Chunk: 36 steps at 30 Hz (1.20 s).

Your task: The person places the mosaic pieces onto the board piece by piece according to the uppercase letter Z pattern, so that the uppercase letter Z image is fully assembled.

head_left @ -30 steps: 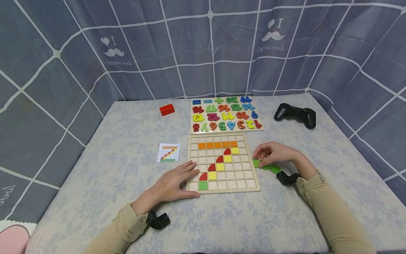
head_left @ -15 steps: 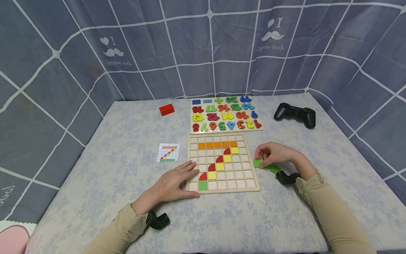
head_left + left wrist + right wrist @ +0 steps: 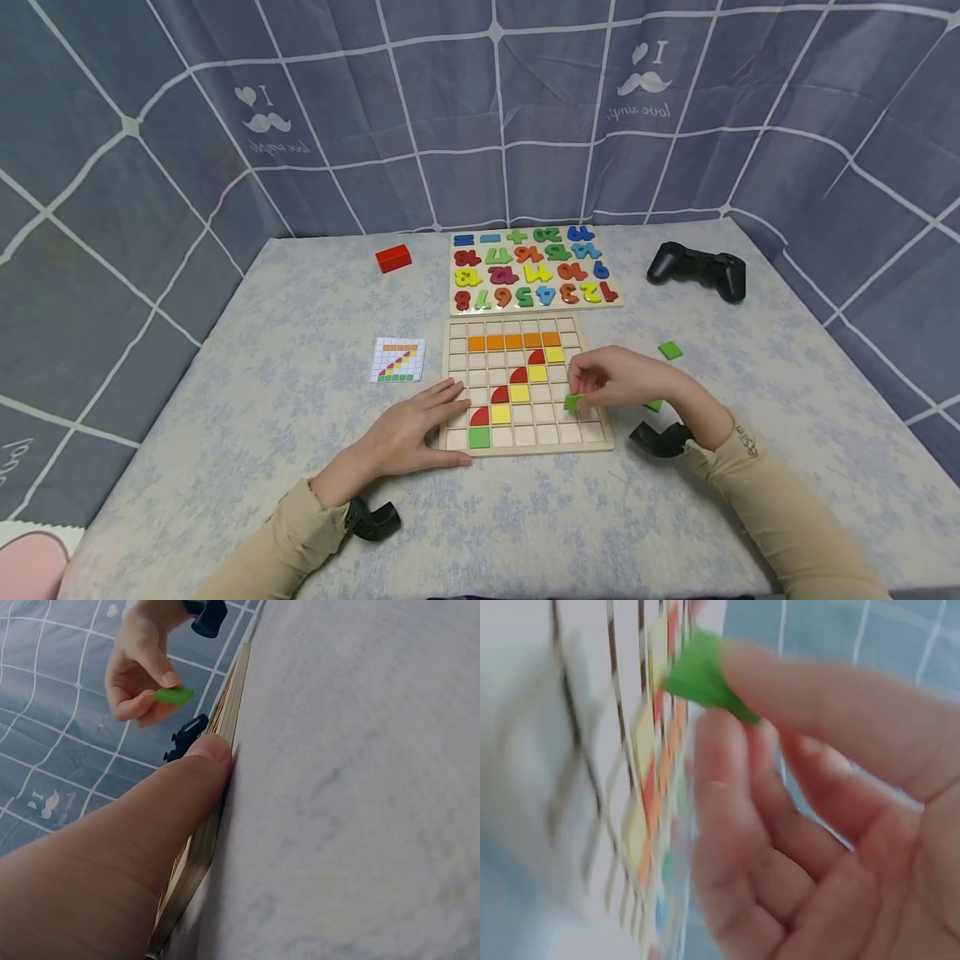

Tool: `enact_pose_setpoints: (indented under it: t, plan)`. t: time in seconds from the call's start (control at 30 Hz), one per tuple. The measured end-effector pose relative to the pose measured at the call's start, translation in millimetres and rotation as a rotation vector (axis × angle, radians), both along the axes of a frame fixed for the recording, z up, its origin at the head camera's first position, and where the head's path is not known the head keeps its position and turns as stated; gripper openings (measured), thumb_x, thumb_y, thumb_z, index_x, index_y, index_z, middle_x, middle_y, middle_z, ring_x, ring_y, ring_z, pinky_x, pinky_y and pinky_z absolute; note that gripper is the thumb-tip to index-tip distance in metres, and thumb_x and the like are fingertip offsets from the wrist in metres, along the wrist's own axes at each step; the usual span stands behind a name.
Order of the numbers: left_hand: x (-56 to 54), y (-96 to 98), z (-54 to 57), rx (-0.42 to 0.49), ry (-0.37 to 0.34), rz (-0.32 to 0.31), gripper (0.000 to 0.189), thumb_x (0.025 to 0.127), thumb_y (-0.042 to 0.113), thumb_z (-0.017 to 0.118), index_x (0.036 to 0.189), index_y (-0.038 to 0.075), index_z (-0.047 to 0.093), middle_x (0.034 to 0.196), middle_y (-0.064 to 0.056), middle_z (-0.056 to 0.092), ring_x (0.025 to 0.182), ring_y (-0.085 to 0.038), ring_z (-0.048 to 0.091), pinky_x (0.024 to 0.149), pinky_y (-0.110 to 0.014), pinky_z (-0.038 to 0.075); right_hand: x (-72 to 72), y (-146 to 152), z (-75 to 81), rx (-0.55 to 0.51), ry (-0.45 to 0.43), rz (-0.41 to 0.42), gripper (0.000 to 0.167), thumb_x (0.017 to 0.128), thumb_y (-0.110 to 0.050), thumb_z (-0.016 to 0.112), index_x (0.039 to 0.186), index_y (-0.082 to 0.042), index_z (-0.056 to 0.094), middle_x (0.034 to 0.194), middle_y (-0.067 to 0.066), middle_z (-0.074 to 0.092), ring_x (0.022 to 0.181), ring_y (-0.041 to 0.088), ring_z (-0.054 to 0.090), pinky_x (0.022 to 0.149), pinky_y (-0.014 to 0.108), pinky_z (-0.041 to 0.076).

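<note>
My right hand [image 3: 621,377] pinches a green square tile [image 3: 573,402] between thumb and fingertips, above the right part of the wooden grid board [image 3: 547,434]. In the right wrist view the tile [image 3: 697,669] is tilted and slightly blurred. My left hand [image 3: 408,432] rests at the board's left edge with fingers spread; in the left wrist view its thumb [image 3: 210,748] touches the board's side. On the board sit a row of orange tiles [image 3: 513,342], a diagonal of red quarter-round pieces [image 3: 500,394] and yellow squares [image 3: 519,393], and a green tile [image 3: 478,437] at lower left.
Loose green tiles [image 3: 671,350] lie right of the board, one partly hidden under the right hand. A pattern card [image 3: 398,360] lies to the left. Farther back are a number puzzle [image 3: 536,271], a red block [image 3: 393,258] and a black game controller [image 3: 697,271].
My right hand has lifted a green tile from the group at the right and carried it left over the board. The remaining green tiles now lie apart. My left hand has not moved.
</note>
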<state>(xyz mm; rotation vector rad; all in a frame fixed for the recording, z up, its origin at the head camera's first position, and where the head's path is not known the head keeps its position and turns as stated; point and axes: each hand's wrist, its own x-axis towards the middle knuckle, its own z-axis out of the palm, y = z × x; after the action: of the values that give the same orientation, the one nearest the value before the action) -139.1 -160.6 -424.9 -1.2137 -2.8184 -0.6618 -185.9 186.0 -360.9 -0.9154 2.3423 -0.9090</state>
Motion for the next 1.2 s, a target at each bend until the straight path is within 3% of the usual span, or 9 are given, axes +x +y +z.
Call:
enact_pose_setpoints:
  t: [0.2, 0.37, 0.8, 0.97, 1.07, 1.2]
  plan:
    - [0.0, 0.4, 0.6, 0.007, -0.003, 0.001, 0.081, 0.078, 0.063, 0.063, 0.136, 0.009, 0.051, 0.147, -0.009, 0.037, 0.138, -0.021, 0.027, 0.107, -0.041, 0.032, 23.5, -45.8, -9.8, -0.066, 0.087, -0.07, 0.011, 0.083, -0.015, 0.073, 0.084, -0.017, 0.063, 0.074, -0.009, 0.059, 0.068, 0.009, 0.054, 0.064, 0.026, 0.049]
    - [-0.1, 1.1, 0.9, 0.003, -0.003, 0.003, 0.08, 0.079, 0.063, 0.062, 0.136, 0.009, 0.052, 0.147, -0.009, 0.038, 0.138, -0.021, 0.028, 0.107, -0.041, 0.032, 36.1, -71.8, -24.1, -0.092, 0.094, -0.097, 0.009, 0.085, -0.017, 0.071, 0.088, -0.019, 0.064, 0.076, -0.013, 0.06, 0.07, 0.006, 0.057, 0.066, 0.025, 0.05]
    - [-0.2, 0.6, 1.2, 0.002, -0.004, 0.006, 0.08, 0.079, 0.065, 0.061, 0.136, 0.009, 0.052, 0.147, -0.009, 0.038, 0.138, -0.02, 0.028, 0.107, -0.04, 0.033, 35.9, -79.8, -39.6, -0.061, 0.223, -0.041, 0.006, 0.087, -0.02, 0.069, 0.092, -0.02, 0.072, 0.082, -0.016, 0.06, 0.07, 0.005, 0.05, 0.063, 0.024, 0.045]
    - [-0.2, 0.4, 0.8, -0.008, -0.007, 0.008, 0.081, 0.079, 0.066, 0.059, 0.137, 0.01, 0.051, 0.147, -0.008, 0.037, 0.138, -0.02, 0.027, 0.107, -0.04, 0.033, 36.9, -77.1, -36.6, 0.007, 0.296, -0.063, 0.013, 0.083, -0.022, 0.072, 0.096, -0.019, 0.073, 0.082, -0.013, 0.056, 0.067, 0.004, 0.048, 0.059, 0.023, 0.043]
    - [-0.1, 0.4, 0.9, -0.008, -0.01, 0.012, 0.081, 0.078, 0.066, 0.06, 0.137, 0.01, 0.051, 0.147, -0.008, 0.037, 0.138, -0.019, 0.027, 0.107, -0.04, 0.033, 33.5, -70.2, -29.6, 0.021, 0.25, -0.089, 0.02, 0.081, -0.022, 0.075, 0.1, -0.019, 0.072, 0.079, -0.011, 0.055, 0.065, 0.005, 0.049, 0.058, 0.024, 0.045]
    - [-0.1, 0.6, 1.4, -0.007, -0.016, 0.009, 0.081, 0.078, 0.065, 0.062, 0.137, 0.01, 0.051, 0.147, -0.008, 0.037, 0.138, -0.02, 0.027, 0.107, -0.04, 0.032, 20.5, -51.0, -20.4, -0.068, 0.038, -0.007, 0.026, 0.08, -0.015, 0.076, 0.104, -0.012, 0.069, 0.082, -0.002, 0.061, 0.068, 0.01, 0.053, 0.061, 0.024, 0.048]
